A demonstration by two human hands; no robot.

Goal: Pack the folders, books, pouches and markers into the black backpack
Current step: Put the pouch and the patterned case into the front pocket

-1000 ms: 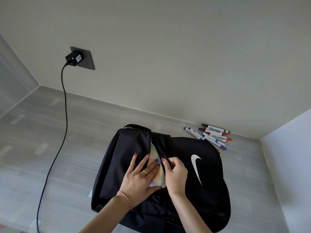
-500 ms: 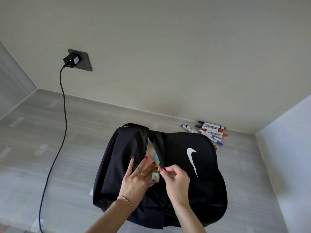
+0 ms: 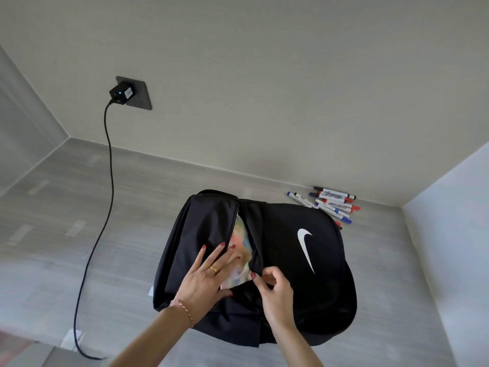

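matt black cloth backpack (image 3: 285, 234); glossy plastic markers (image 3: 330, 202); smooth grey wood-grain floor (image 3: 105, 234).

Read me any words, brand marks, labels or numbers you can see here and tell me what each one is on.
No legible words or numbers anywhere.
White swoosh logo, no letters: on the black backpack.
Printed labels on the markers by the wall: too small to read.
White sticker on the black plug at the wall socket: too blurred to read.

right hand (image 3: 275, 290): pinch slid down the backpack (image 3: 291, 260) opening | pastel item (image 3: 239, 260): less exposed, then more
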